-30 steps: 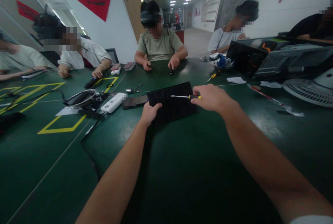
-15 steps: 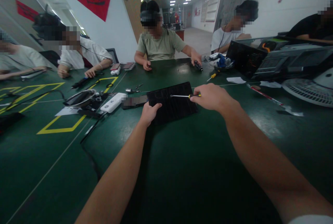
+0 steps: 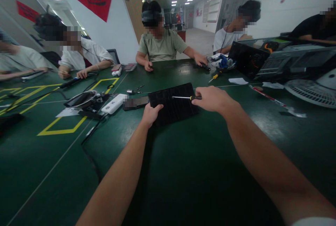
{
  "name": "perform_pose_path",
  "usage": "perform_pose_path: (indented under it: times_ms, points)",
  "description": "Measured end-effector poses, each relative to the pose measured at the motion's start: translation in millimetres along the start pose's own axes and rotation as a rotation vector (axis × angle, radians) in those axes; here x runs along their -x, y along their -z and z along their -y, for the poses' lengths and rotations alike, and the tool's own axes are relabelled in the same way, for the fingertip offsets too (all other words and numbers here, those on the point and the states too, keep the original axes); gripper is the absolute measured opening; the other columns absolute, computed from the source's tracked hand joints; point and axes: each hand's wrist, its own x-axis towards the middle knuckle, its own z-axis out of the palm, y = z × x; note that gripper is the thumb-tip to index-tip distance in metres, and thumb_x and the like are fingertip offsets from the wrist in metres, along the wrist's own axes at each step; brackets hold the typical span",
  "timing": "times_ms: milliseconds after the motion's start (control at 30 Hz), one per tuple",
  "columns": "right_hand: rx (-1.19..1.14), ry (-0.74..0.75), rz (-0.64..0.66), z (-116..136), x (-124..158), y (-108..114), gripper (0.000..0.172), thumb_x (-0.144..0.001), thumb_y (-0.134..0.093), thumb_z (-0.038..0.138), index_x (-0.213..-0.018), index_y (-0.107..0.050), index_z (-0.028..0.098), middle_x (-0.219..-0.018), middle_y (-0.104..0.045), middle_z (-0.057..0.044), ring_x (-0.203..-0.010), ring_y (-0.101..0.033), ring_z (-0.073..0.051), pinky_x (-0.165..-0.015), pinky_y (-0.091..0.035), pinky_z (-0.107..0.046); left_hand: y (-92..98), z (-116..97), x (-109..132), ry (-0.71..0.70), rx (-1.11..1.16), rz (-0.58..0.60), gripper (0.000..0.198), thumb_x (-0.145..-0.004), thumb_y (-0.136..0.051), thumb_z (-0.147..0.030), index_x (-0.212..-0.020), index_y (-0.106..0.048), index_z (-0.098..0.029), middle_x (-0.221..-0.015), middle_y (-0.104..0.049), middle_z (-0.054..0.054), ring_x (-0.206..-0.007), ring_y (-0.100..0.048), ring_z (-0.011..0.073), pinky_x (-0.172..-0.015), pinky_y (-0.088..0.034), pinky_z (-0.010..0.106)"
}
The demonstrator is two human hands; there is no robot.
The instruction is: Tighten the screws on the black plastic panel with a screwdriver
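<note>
1. Head view, left side: my left hand (image 3: 150, 115) has the left edge of the black panel (image 3: 177, 112) pinched, thumb laid on its upper face. The rest of those fingers are hidden, so how far they reach underneath I can't tell.
2. Head view, right side: my right hand (image 3: 211, 98) is closed narrowly around the handle of the screwdriver (image 3: 183, 97), just past the panel's right edge. The shaft runs leftward across the panel, and its tip ends above or on the far half; contact is too small to make out.
3. The panel sits well in from the far edge of the green table (image 3: 183, 170), its far right corner pointing away from me. Whether it lies flat or is slightly raised, I can't tell.
4. What has changed: the yellow and black on the handle show differently than half a second ago, while tip, panel and left hand keep their places. I judge that I'm rolling the screwdriver about its own length, with the panel held steady for it.
5. Near the panel's left edge lies a dark phone (image 3: 143, 102), a white device (image 3: 114, 103) beyond it.
6. At the far edge, a co-worker (image 3: 168, 46) has shifted a small dark object (image 3: 206, 67) rightward, well apart from my hands.
</note>
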Motion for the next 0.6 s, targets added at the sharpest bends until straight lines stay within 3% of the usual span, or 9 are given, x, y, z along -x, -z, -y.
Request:
perform_pose_path:
  times_ms: [600]
  points:
    - [-0.003, 0.014, -0.041, -2.1, 1.4, 1.3, 0.03, -0.09, -0.061, 0.05, -0.106, -0.073, 0.027, -0.101, -0.074, -0.011, -0.093, -0.067, -0.031, -0.072, -0.047, -0.041, 1.3, 5.0, -3.2, 0.016, 0.006, 0.007, 0.04, -0.059, -0.084, -0.038, -0.092, -0.075, -0.018, -0.09, -0.078, 0.007, -0.088, -0.073, 0.0289, -0.086, -0.057, 0.042]
